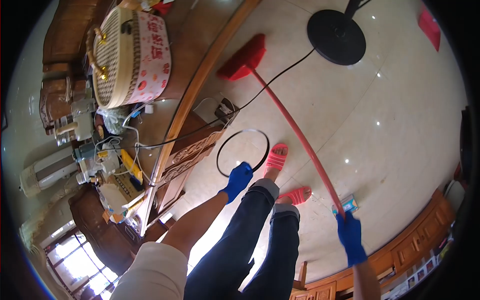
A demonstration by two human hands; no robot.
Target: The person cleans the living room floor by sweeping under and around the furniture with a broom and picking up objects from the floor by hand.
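My left hand (pixel 239 178), in a blue glove, is closed around the lower edge of a thin black ring (pixel 267 151), which hangs over the floor beside my feet. In a matching blue glove, my right hand (pixel 349 232) grips the end of a red broom's handle (pixel 304 137). That handle slants up and leftward to a red broom head (pixel 245 59) resting on the tiles. A small blue and white packet (pixel 352 204) shows just past my right hand, partly behind the handle. The fingers of both hands are partly hidden by the angle.
A black round stand base (pixel 336 37) sits on the tiled floor, with a black cord (pixel 280 74) crossing under or over the broom toward the wooden table (pixel 200 75). The table carries a woven basket (pixel 112 60) and clutter. Wooden cabinets (pixel 415 240) line the lower right.
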